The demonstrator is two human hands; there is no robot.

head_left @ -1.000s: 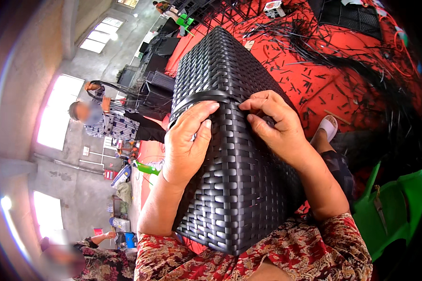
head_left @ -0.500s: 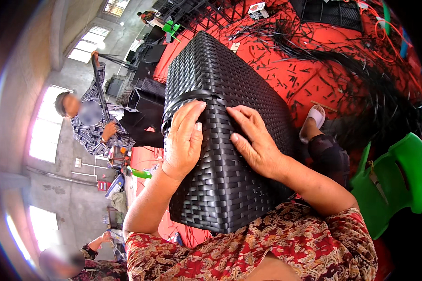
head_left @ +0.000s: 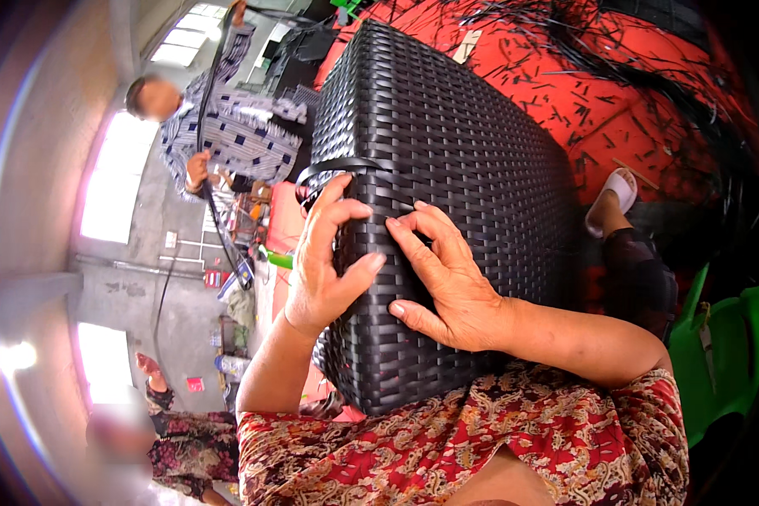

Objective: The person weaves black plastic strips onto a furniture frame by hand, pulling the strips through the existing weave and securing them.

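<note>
A large black box-shaped piece (head_left: pixel 472 160) woven from flat plastic strips stands tilted in front of me, one long edge running toward me. A loose black strip (head_left: pixel 341 163) bulges out in a loop at its left side. Just below that loop, my left hand (head_left: pixel 319 266) rests on the edge with bent fingers and the thumb apart. My right hand (head_left: pixel 451 287) lies on the weave of the right face, fingers and thumb spread. Nothing shows held in either hand, though the left palm is partly turned away.
Black strips (head_left: pixel 675 93) and cut scraps lie over the red floor (head_left: pixel 594 126). A green plastic chair (head_left: pixel 729 354) stands at the right, near a leg with a pale slipper (head_left: pixel 620 192). At the left, a person in a patterned shirt (head_left: pixel 228 126) holds long black strips; another person (head_left: pixel 194 447) is below.
My view has shifted, and the woven piece appears larger. My left fingers have bent and spread beside the loop; my right hand sits lower on the weave. The person at left has moved.
</note>
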